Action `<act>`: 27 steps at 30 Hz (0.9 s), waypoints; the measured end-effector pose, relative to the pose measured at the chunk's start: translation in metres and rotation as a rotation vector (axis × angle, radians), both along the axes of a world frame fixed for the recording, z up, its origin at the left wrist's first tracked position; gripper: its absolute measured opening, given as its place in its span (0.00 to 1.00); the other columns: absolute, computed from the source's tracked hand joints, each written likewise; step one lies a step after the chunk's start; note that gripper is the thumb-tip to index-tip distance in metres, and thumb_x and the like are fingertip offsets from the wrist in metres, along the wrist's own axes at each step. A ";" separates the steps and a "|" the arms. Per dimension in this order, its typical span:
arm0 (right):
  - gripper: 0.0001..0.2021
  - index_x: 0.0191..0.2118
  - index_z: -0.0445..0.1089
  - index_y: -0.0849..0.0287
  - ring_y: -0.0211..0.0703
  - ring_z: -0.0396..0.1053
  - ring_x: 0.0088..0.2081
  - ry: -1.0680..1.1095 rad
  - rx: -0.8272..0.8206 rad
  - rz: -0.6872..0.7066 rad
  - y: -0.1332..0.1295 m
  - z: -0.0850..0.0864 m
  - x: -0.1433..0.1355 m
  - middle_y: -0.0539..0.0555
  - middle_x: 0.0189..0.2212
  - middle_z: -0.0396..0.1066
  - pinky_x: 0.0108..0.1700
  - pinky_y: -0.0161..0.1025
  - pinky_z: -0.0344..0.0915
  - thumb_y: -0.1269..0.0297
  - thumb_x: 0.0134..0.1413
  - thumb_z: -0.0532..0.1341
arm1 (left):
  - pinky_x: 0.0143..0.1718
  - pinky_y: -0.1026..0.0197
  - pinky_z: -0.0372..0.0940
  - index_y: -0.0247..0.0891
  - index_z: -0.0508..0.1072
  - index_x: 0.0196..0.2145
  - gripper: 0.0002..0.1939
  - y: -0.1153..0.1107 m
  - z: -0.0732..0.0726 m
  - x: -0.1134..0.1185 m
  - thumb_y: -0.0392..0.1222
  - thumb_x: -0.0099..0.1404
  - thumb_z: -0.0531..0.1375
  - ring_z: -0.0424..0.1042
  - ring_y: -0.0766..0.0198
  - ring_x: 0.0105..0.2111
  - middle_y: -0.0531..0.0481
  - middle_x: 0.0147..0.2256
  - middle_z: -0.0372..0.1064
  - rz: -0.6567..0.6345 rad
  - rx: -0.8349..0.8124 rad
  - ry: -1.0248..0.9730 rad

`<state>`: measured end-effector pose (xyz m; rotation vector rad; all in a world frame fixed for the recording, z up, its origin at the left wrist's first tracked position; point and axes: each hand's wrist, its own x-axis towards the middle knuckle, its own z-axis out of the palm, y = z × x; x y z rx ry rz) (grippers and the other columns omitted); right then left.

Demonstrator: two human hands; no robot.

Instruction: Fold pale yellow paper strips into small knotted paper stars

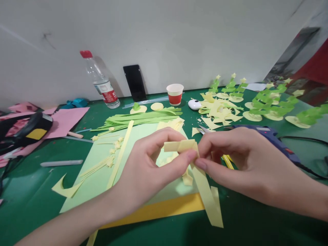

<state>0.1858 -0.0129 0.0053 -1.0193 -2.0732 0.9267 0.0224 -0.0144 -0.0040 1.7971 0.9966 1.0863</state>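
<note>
Head view. We see our two bare hands raised above the front half of the green worktop [241, 223], working one pale yellow paper strip [206, 193] between them. The left hand [145, 162] has its grip pinched, thumb in front, on the folded end [185, 146]; the right hand [246, 164] pinches the strip's edge just beside the fold, thumb tip near thumb tip. The strip's long tail hangs free, slanting toward the worktop's front edge. Beneath lie a light green paper sheet [89, 194] and, along the sheet's near edge, a yellow-orange band [164, 208]. On the sheet, left of the hands, we note small paper stars [110, 161]; toward the worktop's back edge, a bundle of green strips [138, 117].

We judge the strip light and flexible, quick to take a crease and easily torn or crushed. It is best held flat at the folded layers, by the fingertips, with the tail guided lightly along its edges.
</note>
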 end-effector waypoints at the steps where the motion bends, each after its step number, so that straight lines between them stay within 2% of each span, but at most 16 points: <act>1: 0.09 0.18 0.63 0.61 0.27 0.56 0.16 -0.001 -0.002 0.003 0.000 0.000 0.000 0.46 0.13 0.60 0.17 0.25 0.53 0.73 0.46 0.55 | 0.28 0.70 0.62 0.38 0.67 0.23 0.07 -0.001 0.000 0.000 0.31 0.57 0.59 0.64 0.70 0.26 0.56 0.25 0.65 0.006 -0.012 -0.004; 12: 0.10 0.17 0.57 0.60 0.27 0.54 0.16 -0.011 -0.021 0.019 -0.002 -0.002 -0.001 0.44 0.12 0.56 0.17 0.25 0.52 0.72 0.45 0.54 | 0.26 0.72 0.63 0.37 0.68 0.21 0.07 -0.004 0.002 0.004 0.30 0.54 0.58 0.64 0.71 0.25 0.56 0.23 0.64 0.046 -0.038 -0.049; 20: 0.10 0.17 0.59 0.60 0.28 0.52 0.15 -0.090 0.031 -0.010 -0.002 -0.004 -0.003 0.44 0.12 0.55 0.16 0.25 0.51 0.70 0.47 0.54 | 0.25 0.72 0.63 0.37 0.69 0.22 0.06 -0.004 0.001 0.004 0.30 0.54 0.59 0.65 0.70 0.26 0.56 0.24 0.66 0.048 -0.092 -0.070; 27: 0.11 0.18 0.56 0.59 0.28 0.55 0.16 -0.072 -0.042 0.004 -0.004 -0.005 -0.002 0.44 0.13 0.56 0.16 0.25 0.52 0.70 0.48 0.55 | 0.25 0.73 0.63 0.37 0.69 0.21 0.07 -0.006 0.000 0.004 0.29 0.53 0.59 0.65 0.71 0.25 0.56 0.23 0.66 0.053 -0.106 -0.109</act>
